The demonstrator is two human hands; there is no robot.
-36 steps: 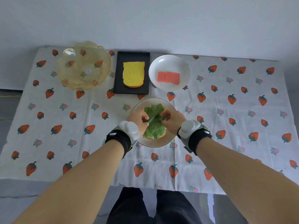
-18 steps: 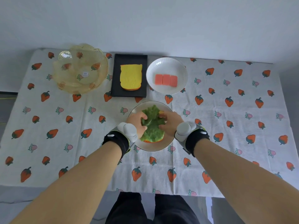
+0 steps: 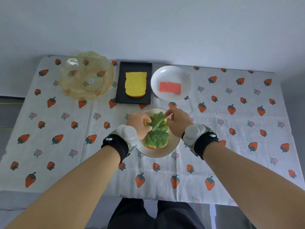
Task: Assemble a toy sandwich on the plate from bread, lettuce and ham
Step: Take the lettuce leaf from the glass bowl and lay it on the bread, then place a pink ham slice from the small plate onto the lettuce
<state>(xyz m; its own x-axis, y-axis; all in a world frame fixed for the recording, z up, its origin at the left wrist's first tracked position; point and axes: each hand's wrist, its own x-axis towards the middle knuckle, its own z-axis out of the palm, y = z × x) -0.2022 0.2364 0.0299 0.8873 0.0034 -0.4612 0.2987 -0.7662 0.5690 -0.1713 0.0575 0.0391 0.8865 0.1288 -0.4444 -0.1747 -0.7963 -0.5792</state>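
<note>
A green lettuce leaf (image 3: pixel 156 133) lies over a slice of toy bread on the white plate (image 3: pixel 173 146) in the middle of the table. The bread shows only as an orange crust at the near edge and a yellow corner by my fingers. My left hand (image 3: pixel 140 124) pinches the leaf's left edge. My right hand (image 3: pixel 177 121) pinches its far right corner. Another yellow bread slice (image 3: pixel 135 84) rests on a black tray (image 3: pixel 121 90) behind. Three pink ham pieces (image 3: pixel 170 87) sit in a white bowl (image 3: pixel 170 71).
A clear yellowish glass bowl (image 3: pixel 86 76) stands at the far left. A white cloth with strawberry print (image 3: pixel 231 138) covers the table, and its near edge runs just in front of my legs. A grey wall rises behind the table.
Both hands have moved apart, spreading the bunched lettuce flatter over the bread. My right hand has shifted to the leaf's far corner.
</note>
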